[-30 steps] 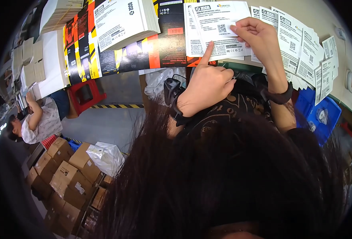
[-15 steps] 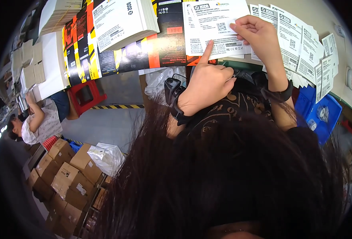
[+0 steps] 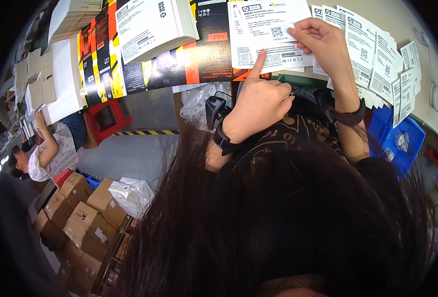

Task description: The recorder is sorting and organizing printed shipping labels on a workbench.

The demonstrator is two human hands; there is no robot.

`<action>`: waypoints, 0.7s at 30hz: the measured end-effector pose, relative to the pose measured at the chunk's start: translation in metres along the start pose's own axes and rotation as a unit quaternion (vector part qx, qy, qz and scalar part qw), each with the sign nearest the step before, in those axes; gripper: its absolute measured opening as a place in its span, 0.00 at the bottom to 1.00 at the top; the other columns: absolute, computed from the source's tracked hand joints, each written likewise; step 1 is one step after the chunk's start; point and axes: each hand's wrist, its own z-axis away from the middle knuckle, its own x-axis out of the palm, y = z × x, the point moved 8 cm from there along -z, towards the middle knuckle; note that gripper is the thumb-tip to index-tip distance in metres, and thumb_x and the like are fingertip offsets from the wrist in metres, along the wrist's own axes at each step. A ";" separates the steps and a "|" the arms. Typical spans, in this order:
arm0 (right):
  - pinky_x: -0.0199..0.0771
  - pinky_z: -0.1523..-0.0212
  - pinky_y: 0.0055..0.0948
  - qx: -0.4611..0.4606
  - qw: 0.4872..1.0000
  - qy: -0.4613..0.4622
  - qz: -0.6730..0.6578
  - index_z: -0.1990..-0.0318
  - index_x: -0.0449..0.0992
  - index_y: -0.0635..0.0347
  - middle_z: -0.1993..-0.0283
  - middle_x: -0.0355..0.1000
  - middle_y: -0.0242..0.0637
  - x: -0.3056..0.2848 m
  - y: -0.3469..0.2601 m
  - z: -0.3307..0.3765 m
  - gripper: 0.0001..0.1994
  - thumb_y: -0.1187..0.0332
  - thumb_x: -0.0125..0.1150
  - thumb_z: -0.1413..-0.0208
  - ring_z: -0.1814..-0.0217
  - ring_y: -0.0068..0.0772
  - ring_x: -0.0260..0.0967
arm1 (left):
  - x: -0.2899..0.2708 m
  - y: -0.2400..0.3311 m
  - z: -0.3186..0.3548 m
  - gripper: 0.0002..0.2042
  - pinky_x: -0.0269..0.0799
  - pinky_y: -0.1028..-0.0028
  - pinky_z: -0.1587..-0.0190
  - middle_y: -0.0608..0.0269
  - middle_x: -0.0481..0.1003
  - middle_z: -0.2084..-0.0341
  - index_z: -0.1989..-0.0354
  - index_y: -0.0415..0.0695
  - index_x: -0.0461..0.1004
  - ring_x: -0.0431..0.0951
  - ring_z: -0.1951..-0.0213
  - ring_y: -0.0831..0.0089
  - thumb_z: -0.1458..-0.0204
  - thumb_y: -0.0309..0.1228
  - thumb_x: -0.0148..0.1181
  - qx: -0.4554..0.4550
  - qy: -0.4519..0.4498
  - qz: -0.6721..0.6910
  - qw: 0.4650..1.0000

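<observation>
Right hand [image 3: 323, 42] pinches the right edge of a white printed sheet [image 3: 258, 22] between thumb and bent fingers; the left hand [image 3: 266, 99] points with its index finger straight, its tip at the lower part of the papers, the other fingers folded loosely toward the palm and gripping nothing visible. Whether that fingertip presses or merely hovers, I cannot tell. The sheet lies near the middle of the desk [image 3: 399, 22], toward its near edge, overlapping at least one more paper.

The step in hand looks like handling single sheets, one hand steadying while the other takes an edge. Moving the sheet cleanly would seem to call for a light pinch on that one layer, with the papers below held in place.

Left of the hands, dark printed sheets [image 3: 211, 42] with yellow and orange patches cover the desk, and a thick stack of white sheets [image 3: 154, 24] sits on them. Toward the right edge, more papers spread in a fan [image 3: 355, 42]. A blue bin [image 3: 397, 141] stands below the desk's near right side. Beyond the left, a red stool [image 3: 107, 123], a co-worker [image 3: 55, 153] and piled cartons [image 3: 87, 222] occupy the room.
</observation>
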 end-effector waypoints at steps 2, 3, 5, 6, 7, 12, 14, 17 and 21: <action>0.61 0.75 0.10 0.002 1.000 0.004 -0.008 0.66 0.75 0.63 0.76 0.71 0.25 -0.001 0.000 0.000 0.09 0.67 0.63 0.51 0.76 0.12 0.64 | 0.000 0.000 0.000 0.11 0.39 0.56 0.34 0.65 0.65 0.91 0.86 0.44 0.65 0.70 0.83 0.66 0.59 0.28 0.61 -0.002 -0.001 0.002 1.000; 0.61 0.75 0.10 0.002 1.000 0.004 -0.008 0.66 0.75 0.63 0.76 0.71 0.25 -0.001 0.001 0.000 0.09 0.67 0.63 0.51 0.76 0.12 0.64 | 0.000 0.000 0.000 0.11 0.40 0.56 0.34 0.65 0.65 0.91 0.86 0.44 0.65 0.70 0.83 0.66 0.59 0.28 0.60 -0.003 -0.002 0.004 1.000; 0.61 0.76 0.11 -0.005 1.000 0.000 -0.005 0.66 0.75 0.64 0.75 0.71 0.26 -0.002 0.004 -0.002 0.10 0.66 0.64 0.52 0.76 0.11 0.64 | 0.000 0.001 -0.001 0.11 0.40 0.56 0.34 0.65 0.65 0.91 0.86 0.44 0.65 0.70 0.83 0.66 0.59 0.28 0.60 -0.004 -0.003 0.006 1.000; 0.61 0.77 0.11 -0.008 1.000 -0.002 -0.004 0.66 0.75 0.64 0.75 0.71 0.26 -0.002 0.005 -0.002 0.11 0.65 0.64 0.52 0.77 0.11 0.63 | -0.001 0.001 -0.001 0.11 0.40 0.56 0.34 0.65 0.65 0.91 0.86 0.44 0.65 0.70 0.83 0.66 0.59 0.28 0.60 -0.002 -0.002 0.008 1.000; 0.61 0.77 0.11 -0.008 1.000 -0.003 -0.004 0.66 0.75 0.64 0.75 0.71 0.26 0.000 0.005 -0.001 0.11 0.65 0.64 0.52 0.77 0.11 0.63 | -0.001 0.001 -0.001 0.11 0.40 0.56 0.34 0.65 0.65 0.91 0.86 0.44 0.65 0.70 0.83 0.66 0.59 0.28 0.60 -0.002 0.000 0.010 1.000; 0.62 0.79 0.15 -0.098 0.973 0.089 0.187 0.67 0.72 0.64 0.79 0.68 0.29 0.009 -0.019 0.012 0.16 0.61 0.68 0.56 0.79 0.15 0.62 | 0.000 0.000 0.000 0.11 0.42 0.56 0.35 0.65 0.65 0.91 0.86 0.44 0.65 0.70 0.83 0.66 0.59 0.28 0.61 -0.006 -0.001 0.000 1.000; 0.63 0.80 0.17 -0.166 0.934 0.139 0.283 0.67 0.70 0.64 0.81 0.66 0.30 0.013 -0.033 0.019 0.19 0.59 0.69 0.58 0.81 0.18 0.62 | -0.001 0.001 -0.001 0.10 0.42 0.56 0.35 0.65 0.65 0.91 0.86 0.44 0.66 0.70 0.84 0.66 0.59 0.29 0.61 -0.003 0.000 -0.005 1.000; 0.64 0.81 0.20 -0.154 0.927 0.145 0.310 0.66 0.68 0.62 0.79 0.65 0.30 0.012 -0.032 0.024 0.21 0.57 0.70 0.60 0.81 0.21 0.63 | -0.002 0.002 -0.001 0.10 0.42 0.56 0.35 0.64 0.65 0.91 0.85 0.44 0.66 0.70 0.84 0.66 0.59 0.29 0.60 0.001 0.002 -0.016 1.000; 0.65 0.82 0.25 -0.269 0.887 0.223 0.301 0.64 0.65 0.60 0.73 0.65 0.31 0.012 -0.051 0.030 0.22 0.56 0.69 0.59 0.81 0.27 0.64 | -0.004 0.002 -0.001 0.10 0.41 0.56 0.35 0.64 0.65 0.91 0.85 0.44 0.67 0.70 0.84 0.65 0.58 0.29 0.60 0.009 0.018 -0.026 0.999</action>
